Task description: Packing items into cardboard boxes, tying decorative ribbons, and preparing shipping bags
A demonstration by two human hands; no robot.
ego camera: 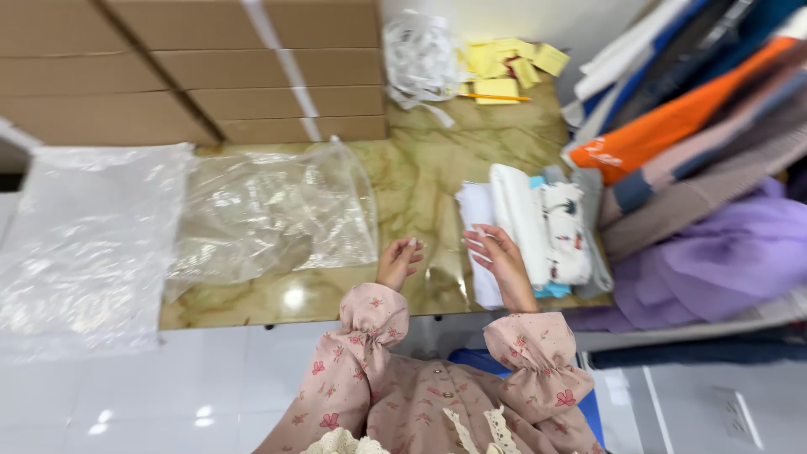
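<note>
The right hand (504, 262), fingers extended and released, is laid against the near left edge of the folded cloth stack (538, 231) at the marble table's (437, 160) right. The left hand (398, 262), loosely curled and empty, is held just beside the clear plastic bag (277, 214).

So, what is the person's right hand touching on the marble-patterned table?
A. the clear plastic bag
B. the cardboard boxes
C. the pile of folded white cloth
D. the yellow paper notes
C: the right hand rests on the left edge of the pile of folded white cloth, while the clear plastic bag lies to the left, past the left hand, and touches neither hand.
</note>
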